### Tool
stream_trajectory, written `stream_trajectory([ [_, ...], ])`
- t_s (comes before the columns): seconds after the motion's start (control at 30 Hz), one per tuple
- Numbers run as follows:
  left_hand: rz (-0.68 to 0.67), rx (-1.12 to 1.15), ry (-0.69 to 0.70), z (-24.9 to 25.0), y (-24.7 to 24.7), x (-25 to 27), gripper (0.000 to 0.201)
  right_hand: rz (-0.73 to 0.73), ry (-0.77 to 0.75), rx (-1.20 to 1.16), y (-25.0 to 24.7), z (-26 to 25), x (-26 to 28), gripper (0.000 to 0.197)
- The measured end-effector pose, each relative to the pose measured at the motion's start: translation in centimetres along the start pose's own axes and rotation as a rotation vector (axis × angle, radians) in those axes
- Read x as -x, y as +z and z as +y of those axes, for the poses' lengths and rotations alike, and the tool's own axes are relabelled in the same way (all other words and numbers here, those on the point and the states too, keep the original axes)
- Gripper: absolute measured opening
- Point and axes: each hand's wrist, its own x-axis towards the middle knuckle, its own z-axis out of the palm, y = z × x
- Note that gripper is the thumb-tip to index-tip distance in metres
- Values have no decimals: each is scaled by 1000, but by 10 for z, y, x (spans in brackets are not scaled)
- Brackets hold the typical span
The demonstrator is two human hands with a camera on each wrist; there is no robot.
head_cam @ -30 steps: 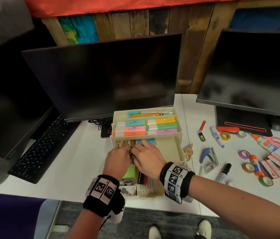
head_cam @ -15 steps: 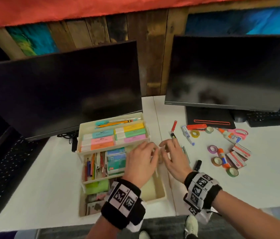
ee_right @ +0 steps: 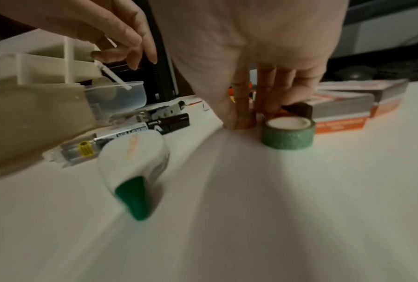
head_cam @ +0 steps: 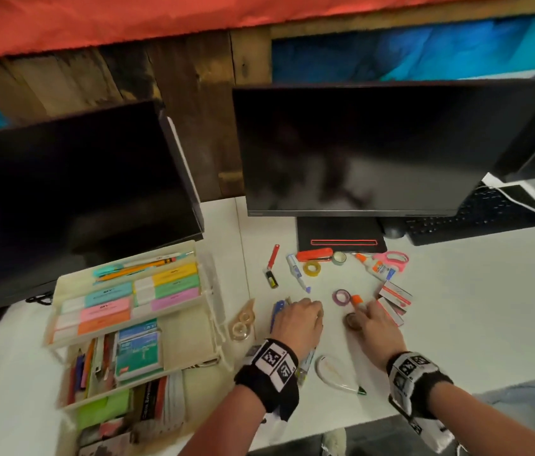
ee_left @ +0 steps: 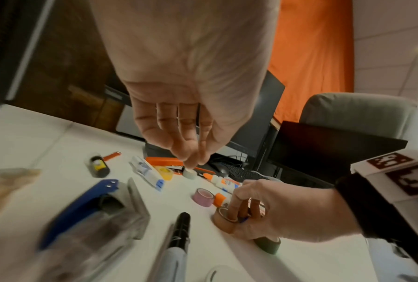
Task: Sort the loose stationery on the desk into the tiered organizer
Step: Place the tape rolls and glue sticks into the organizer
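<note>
The cream tiered organizer point(head_cam: 187, 339) stands at the left, with sticky-note pads, pens and staple boxes in its tiers. My right hand point(head_cam: 358, 316) is down on the desk; its fingers poke into the core of a brown tape roll point(ee_left: 223, 221) and the thumb closes on the outside. Right behind that hand sits a green tape roll point(ee_right: 289, 136). My left hand point(head_cam: 315, 308) hovers over a blue staple remover point(head_cam: 277, 314), fingers hanging relaxed point(ee_left: 193, 160) and holding nothing.
Loose items ring the hands: purple tape point(head_cam: 341, 297), orange glue stick point(head_cam: 356, 301), staple boxes point(head_cam: 394, 299), yellow tape point(head_cam: 312, 268), red stapler point(head_cam: 314, 255), pink scissors point(head_cam: 392, 258), white correction tape point(head_cam: 335, 373), clear tape dispenser point(head_cam: 241, 320). Two monitors stand behind.
Both hands left the organizer's middle tier and moved right to the loose items. The right hand came down on the brown tape roll. The head view swung right.
</note>
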Motion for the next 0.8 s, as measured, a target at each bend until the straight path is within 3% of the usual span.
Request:
stream_trajectory([
  [0.1,-23,-45,20,8,12,-26,26,122,-56,-59,-2,8,-1,16],
  [0.33,-50,-163,112,23,39,-73,40,64,-93,158,0,20,21,43],
  [0.57,-100,-344,25,23,59,-94,40,-16,-187,102,9,26,10,30],
  [0.63,-81,-340,20,20,60,-98,37,-97,-208,34,1,27,9,14],
  [0.8,103,-283,-66,13,53,-111,27,-128,-257,-196,-5,34,-2,16],
])
